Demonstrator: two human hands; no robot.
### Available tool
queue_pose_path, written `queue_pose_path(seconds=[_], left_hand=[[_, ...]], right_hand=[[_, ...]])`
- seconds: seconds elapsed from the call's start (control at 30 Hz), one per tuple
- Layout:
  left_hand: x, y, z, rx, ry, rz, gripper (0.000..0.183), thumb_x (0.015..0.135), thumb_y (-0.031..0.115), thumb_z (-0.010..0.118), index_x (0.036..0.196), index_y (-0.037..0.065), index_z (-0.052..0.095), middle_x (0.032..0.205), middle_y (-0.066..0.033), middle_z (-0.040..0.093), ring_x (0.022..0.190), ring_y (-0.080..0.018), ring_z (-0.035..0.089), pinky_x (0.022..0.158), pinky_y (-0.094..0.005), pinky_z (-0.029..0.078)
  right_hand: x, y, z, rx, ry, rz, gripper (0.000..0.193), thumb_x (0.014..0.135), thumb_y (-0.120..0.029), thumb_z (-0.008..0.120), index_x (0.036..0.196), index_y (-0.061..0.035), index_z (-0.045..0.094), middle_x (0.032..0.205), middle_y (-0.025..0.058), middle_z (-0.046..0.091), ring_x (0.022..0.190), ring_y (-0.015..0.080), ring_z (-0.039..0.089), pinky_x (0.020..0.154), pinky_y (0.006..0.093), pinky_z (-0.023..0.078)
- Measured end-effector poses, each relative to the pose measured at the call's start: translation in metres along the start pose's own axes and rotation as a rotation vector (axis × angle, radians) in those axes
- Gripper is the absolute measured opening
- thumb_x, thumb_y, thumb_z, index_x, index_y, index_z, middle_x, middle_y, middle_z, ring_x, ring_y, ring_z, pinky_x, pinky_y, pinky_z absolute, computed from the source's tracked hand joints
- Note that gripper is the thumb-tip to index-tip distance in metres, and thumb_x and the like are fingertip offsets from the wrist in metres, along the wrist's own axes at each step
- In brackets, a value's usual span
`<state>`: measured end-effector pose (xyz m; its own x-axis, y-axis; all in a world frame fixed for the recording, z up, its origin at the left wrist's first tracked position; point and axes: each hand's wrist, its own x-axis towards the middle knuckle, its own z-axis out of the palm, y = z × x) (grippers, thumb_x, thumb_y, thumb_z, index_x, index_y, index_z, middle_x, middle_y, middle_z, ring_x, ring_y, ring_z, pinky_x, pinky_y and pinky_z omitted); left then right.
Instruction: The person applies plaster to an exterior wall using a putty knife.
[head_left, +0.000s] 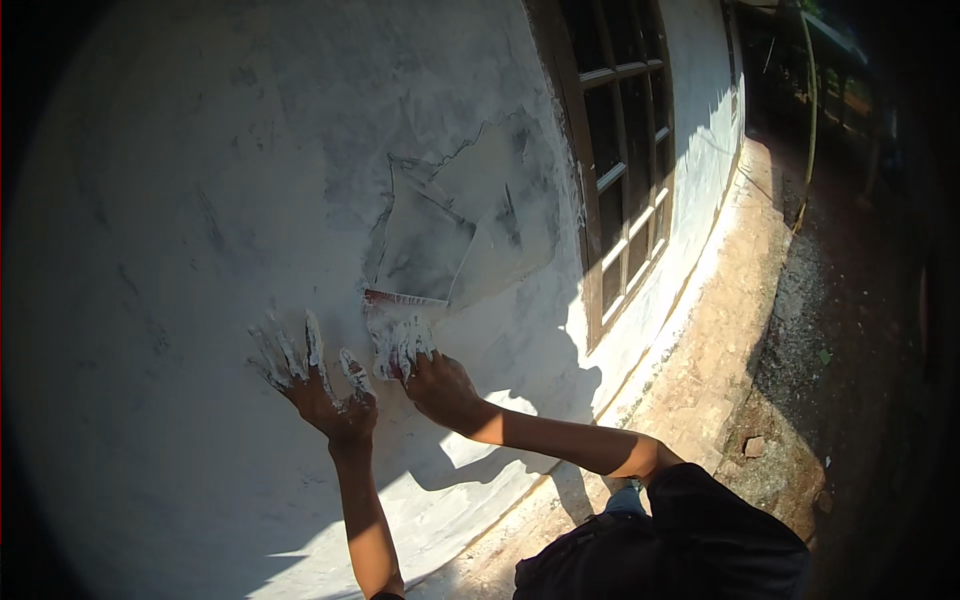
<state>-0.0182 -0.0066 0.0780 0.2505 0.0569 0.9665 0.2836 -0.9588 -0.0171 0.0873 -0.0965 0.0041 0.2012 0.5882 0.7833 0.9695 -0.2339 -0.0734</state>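
My right hand [435,385] is closed round a putty knife [398,312] smeared with white paste. Its reddish-brown edge rests against the wall [230,200], at the bottom of a freshly spread, damp-looking patch [460,220]. Dark grey, ragged outlines mark that patch. To the left of it, my left hand [318,385] is raised before the wall with its fingers spread and thickly coated in white paste. Nothing shows in its grasp; whether the fingertips touch the wall I cannot tell.
A brown-framed window [625,160] with white-edged bars is set in the wall to the right. Below runs a sunlit concrete ledge [690,380], with rough ground and a small brick piece [753,447] beyond it. A thin pole [811,120] stands at the far right.
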Motion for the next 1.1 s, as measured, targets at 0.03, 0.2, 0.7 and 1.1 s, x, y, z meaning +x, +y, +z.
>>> queue_pose_path(seconds=[0.03,0.2,0.7,1.1], left_hand=[[0.0,-0.001,-0.001,0.044,-0.021,-0.013,0.065,0.083,0.05,0.043,0.123,0.0,0.049,0.135,-0.0269,0.035,0.129,-0.045,0.026,0.105,-0.0581,0.014],[0.008,0.007,-0.013,0.029,0.055,0.049,0.045,0.081,0.024,0.052,0.118,-0.002,0.052,0.128,-0.0265,0.042,0.123,-0.0459,0.033,0.103,-0.0566,0.019],[-0.004,-0.02,0.008,0.002,-0.009,0.091,0.047,0.081,0.027,0.051,0.119,-0.001,0.052,0.128,-0.0264,0.041,0.123,-0.0461,0.032,0.103,-0.0563,0.02],[0.015,0.001,0.017,0.031,0.009,0.195,0.046,0.078,0.015,0.053,0.12,-0.002,0.05,0.127,-0.0284,0.042,0.121,-0.0488,0.033,0.103,-0.0582,0.018]], right_hand=[[-0.011,-0.005,0.003,0.003,-0.003,0.001,0.009,0.063,-0.011,0.06,0.066,-0.0031,0.062,0.074,0.0144,0.056,0.074,0.0275,0.059,0.057,0.0363,0.051],[-0.044,0.03,-0.026,0.397,0.237,0.154,0.02,0.068,-0.006,0.065,0.087,-0.0053,0.061,0.079,0.0115,0.061,0.063,0.0259,0.062,0.056,0.0326,0.051],[0.017,0.011,-0.003,0.145,0.166,0.323,0.014,0.069,-0.005,0.063,0.081,0.0024,0.061,0.077,0.018,0.057,0.066,0.0326,0.059,0.057,0.0395,0.049],[0.056,0.118,-0.075,0.086,0.346,0.45,0.008,0.072,-0.003,0.058,0.07,0.0044,0.061,0.074,0.0205,0.057,0.067,0.0323,0.06,0.058,0.0365,0.05]])
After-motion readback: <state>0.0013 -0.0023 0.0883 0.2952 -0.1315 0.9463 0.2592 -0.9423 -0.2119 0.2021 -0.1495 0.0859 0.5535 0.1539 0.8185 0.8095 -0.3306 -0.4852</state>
